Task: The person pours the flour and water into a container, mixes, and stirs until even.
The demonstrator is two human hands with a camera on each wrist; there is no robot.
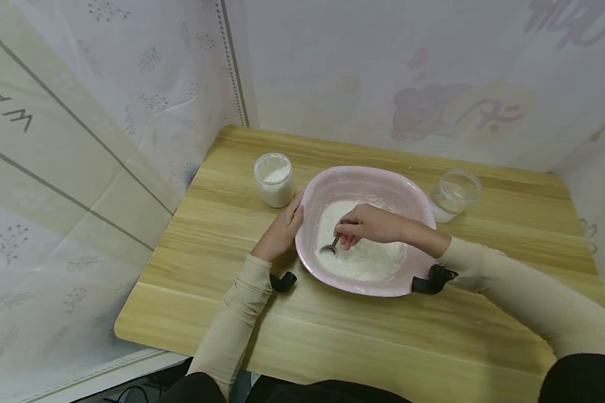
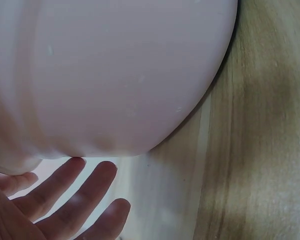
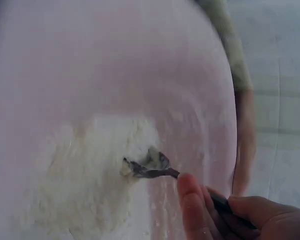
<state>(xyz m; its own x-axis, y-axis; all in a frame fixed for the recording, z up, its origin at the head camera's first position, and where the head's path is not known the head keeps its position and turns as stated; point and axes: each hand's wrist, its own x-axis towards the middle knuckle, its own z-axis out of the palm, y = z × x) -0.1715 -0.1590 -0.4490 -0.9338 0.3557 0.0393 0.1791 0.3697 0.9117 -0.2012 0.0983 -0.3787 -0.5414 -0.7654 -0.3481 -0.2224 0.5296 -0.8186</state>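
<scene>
A pink plastic basin (image 1: 315, 263) holds a broad layer of white, floury mixture (image 1: 365, 263). My right hand (image 1: 375, 224) grips the handle of a metal spoon (image 1: 329, 249), its bowl down at the left part of the mixture. In the right wrist view, pale paste clings to the spoon (image 3: 149, 169). My left hand (image 1: 282, 229) rests against the basin's left side at the rim. Its fingers (image 2: 75, 210) are loosely extended and spread under the rim in the left wrist view, with fingertips at the outer wall; the thumb is hidden there.
A clear jar of white powder (image 1: 274, 184) stands behind the left hand, left of the basin. Beyond the basin's right side is a clear jar (image 1: 454, 196). All stand on a wooden table (image 1: 206, 268) against printed wall coverings (image 1: 333, 73). Black straps (image 1: 433, 280) show at both wrists.
</scene>
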